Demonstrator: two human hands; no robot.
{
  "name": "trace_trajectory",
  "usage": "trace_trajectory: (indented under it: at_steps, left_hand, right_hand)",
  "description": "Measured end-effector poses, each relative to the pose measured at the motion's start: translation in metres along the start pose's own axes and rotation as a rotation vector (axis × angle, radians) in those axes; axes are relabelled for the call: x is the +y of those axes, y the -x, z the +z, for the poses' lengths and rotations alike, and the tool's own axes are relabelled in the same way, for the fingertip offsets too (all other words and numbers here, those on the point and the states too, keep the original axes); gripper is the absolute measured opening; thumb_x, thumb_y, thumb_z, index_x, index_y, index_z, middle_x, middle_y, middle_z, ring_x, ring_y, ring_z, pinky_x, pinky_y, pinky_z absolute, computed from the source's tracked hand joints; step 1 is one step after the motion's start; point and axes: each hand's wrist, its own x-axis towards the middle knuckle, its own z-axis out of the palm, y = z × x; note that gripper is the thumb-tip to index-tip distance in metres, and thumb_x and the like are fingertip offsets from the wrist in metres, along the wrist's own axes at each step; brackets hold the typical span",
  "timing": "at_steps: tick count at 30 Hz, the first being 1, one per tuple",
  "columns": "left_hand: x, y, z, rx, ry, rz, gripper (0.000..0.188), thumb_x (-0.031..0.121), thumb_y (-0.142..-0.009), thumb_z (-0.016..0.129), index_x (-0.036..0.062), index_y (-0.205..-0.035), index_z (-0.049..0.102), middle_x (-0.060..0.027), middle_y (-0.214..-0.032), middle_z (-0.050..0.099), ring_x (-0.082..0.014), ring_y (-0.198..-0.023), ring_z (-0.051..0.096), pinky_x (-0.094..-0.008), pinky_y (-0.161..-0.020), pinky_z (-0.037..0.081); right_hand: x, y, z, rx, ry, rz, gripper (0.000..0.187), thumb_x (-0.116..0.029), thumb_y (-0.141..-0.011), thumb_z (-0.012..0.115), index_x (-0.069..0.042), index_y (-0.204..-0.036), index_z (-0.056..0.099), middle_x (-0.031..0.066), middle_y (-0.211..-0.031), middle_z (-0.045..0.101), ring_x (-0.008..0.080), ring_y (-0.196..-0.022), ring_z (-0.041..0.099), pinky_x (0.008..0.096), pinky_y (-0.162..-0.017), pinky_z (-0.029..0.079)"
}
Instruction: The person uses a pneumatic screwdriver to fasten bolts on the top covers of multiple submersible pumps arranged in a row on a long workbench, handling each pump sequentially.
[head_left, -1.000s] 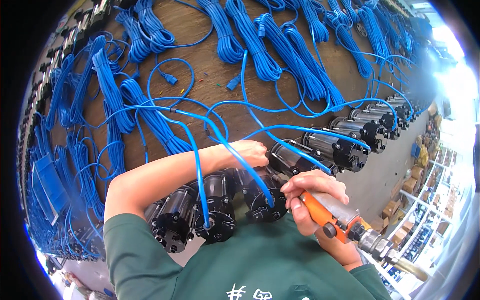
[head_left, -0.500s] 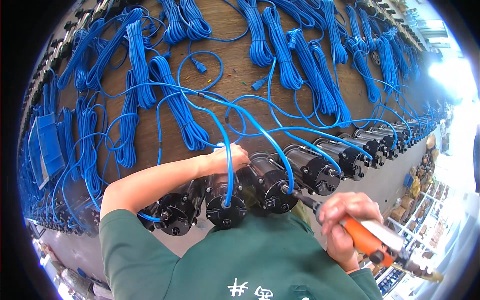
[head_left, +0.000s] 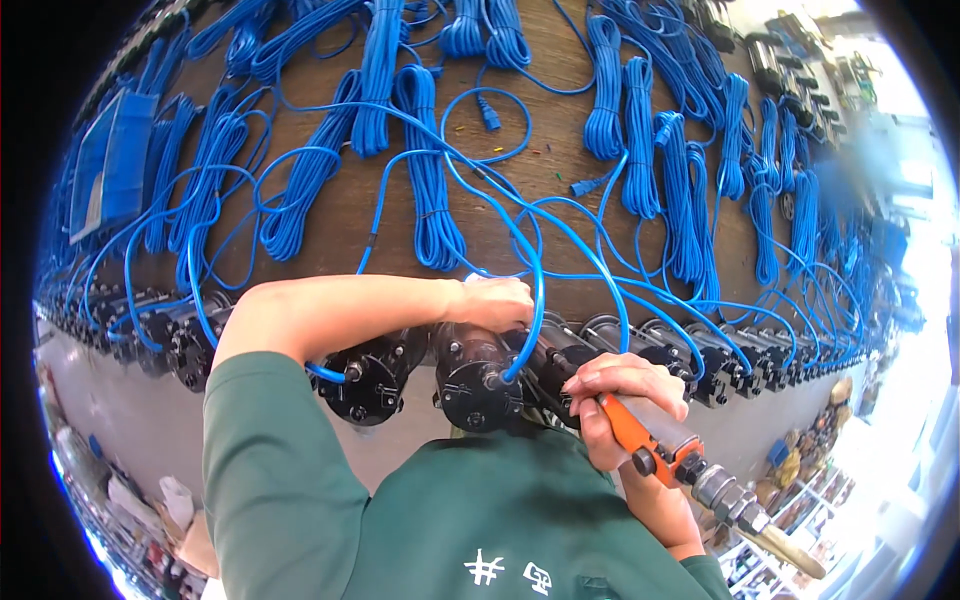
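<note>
My left hand (head_left: 497, 302) is closed over the far end of a black-capped cylinder (head_left: 476, 388), its fingertips partly hidden; a blue cable joins that cap. In my right hand (head_left: 628, 392) is an air screwdriver (head_left: 655, 440) with an orange lever and grey body, fingers wrapped round it. Its working end points toward a second black-capped cylinder (head_left: 562, 365) just right of my left hand. The tip is hidden behind my fingers and that cylinder's cap. Left of my left forearm's reach, another capped cylinder (head_left: 368, 385) lies close by.
A row of similar cylinders (head_left: 715, 375) runs along the near edge of the brown tabletop (head_left: 540, 110). Coiled blue cables (head_left: 432, 215) cover much of the table, with loose loops arching over the cylinders. At the left stands a blue bin (head_left: 112, 165). Shelving (head_left: 790, 510) is at the lower right.
The view has shifted, so the table and cables sit farther right. My right hand has brought the screwdriver left, closer to the cylinders. My left hand keeps its hold beside them.
</note>
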Motion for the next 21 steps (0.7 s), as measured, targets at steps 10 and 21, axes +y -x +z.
trace_trajectory:
  at_steps: [10,21]
  left_hand:
    - [0.022,0.007,-0.045,-0.144,-0.066,-0.254,0.023,0.024,-0.08,0.069,0.002,-0.078,0.073,-0.0133,-0.071,0.07,-0.0298,-0.063,0.066,-0.0427,-0.058,0.05]
    - [0.309,-0.026,0.083,2.142,-0.464,-0.16,0.009,0.007,-0.098,0.051,0.0016,-0.101,0.057,-0.0063,-0.086,0.056,-0.0156,-0.071,0.053,-0.0271,-0.062,0.045]
  right_hand:
    - [0.024,0.004,-0.004,-0.115,-0.094,-0.041,0.03,-0.002,-0.081,0.063,0.004,-0.11,0.063,0.0153,-0.091,0.071,0.0131,-0.064,0.064,0.0275,-0.063,0.055]
    - [-0.034,0.076,-0.099,-0.096,-0.664,-0.288,0.041,-0.003,-0.081,0.065,-0.001,-0.121,0.054,0.0168,-0.091,0.06,0.0159,-0.057,0.058,0.0345,-0.06,0.053]
